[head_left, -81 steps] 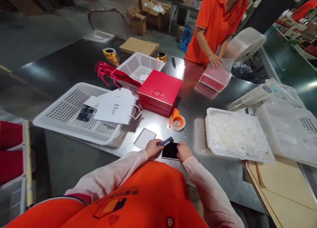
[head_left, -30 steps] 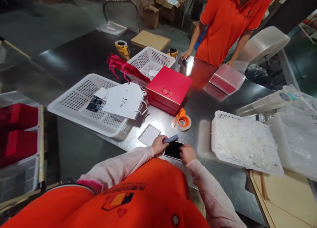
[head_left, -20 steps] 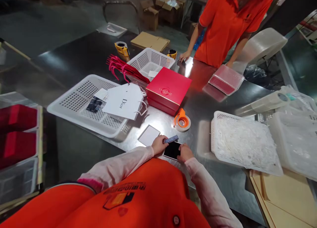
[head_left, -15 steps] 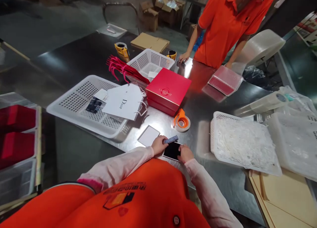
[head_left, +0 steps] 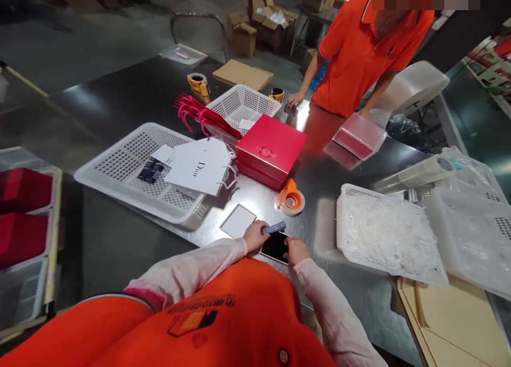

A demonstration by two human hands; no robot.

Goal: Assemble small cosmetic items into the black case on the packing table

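My left hand (head_left: pixel 254 236) has its fingers closed on a small slim blue-grey box (head_left: pixel 274 227), held just above the far edge of a flat rectangular thing with a black face and light rim (head_left: pixel 273 247). That flat thing lies on the metal table close to my body. At its right side, my right hand (head_left: pixel 296 250) has its fingers curled over the edge, gripping it. A white rectangular panel with a dark border (head_left: pixel 238 221), perhaps a lid, lies to the left of my left hand.
Beyond my hands are an orange tape dispenser (head_left: pixel 291 198), a red Lancôme box (head_left: pixel 271 150) and a white Dior bag (head_left: pixel 197 166) on a white basket (head_left: pixel 115 167). A basket of white shredded filler (head_left: pixel 393 231) stands right. Across the table, a co-worker (head_left: pixel 351 64) touches a bubble-wrapped red package (head_left: pixel 360 136).
The view has shifted slightly. Both hands keep their places on the slim box and the black-faced thing, with hardly any movement.
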